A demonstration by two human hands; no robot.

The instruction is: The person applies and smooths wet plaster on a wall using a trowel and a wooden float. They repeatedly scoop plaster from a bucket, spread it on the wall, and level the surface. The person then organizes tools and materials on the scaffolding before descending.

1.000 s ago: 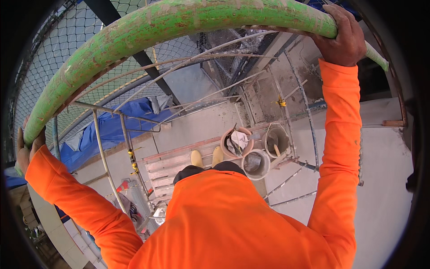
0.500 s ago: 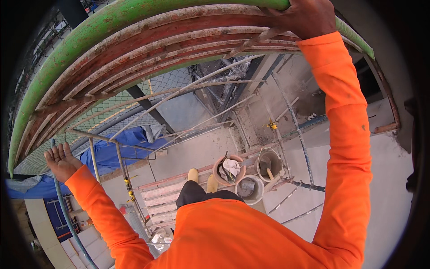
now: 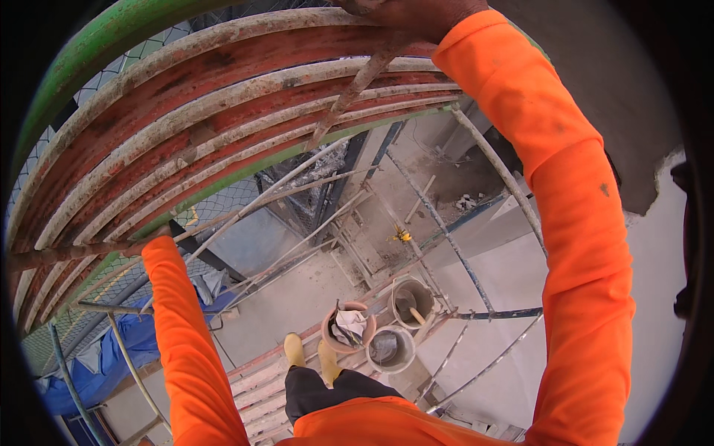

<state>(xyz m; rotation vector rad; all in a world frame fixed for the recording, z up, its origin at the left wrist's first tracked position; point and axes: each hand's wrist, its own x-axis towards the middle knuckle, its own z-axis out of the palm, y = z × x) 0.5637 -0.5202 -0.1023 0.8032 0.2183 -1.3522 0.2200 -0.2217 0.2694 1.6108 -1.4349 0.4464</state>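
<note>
A scaffold platform (image 3: 245, 56) with green side tubes and worn red slats hangs tilted overhead, filling the upper left. At the top, my right hand (image 3: 416, 16) is closed on its frame near a slanting crossbar; the fingertips are partly cut off by the picture's edge. Lower on the left, my left hand (image 3: 155, 239) grips the platform's near edge, where another crossbar (image 3: 67, 254) meets the green tube. Its fingers are mostly hidden and blend with the bar. Both orange-sleeved arms reach up and forward.
Below, my yellow boots (image 3: 327, 362) stand on a slatted deck (image 3: 256, 394). Beside them are a reddish tub (image 3: 348, 346) holding white cloth and two grey buckets (image 3: 411, 282). Scaffold poles (image 3: 439, 223) cross around me. Blue sheeting (image 3: 119, 372) lies left; a plastered wall (image 3: 610, 82) rises right.
My left hand, open with palm up before, has moved right and up to the platform's near edge. The platform now sits higher and closer in view, with my right hand still on it.
</note>
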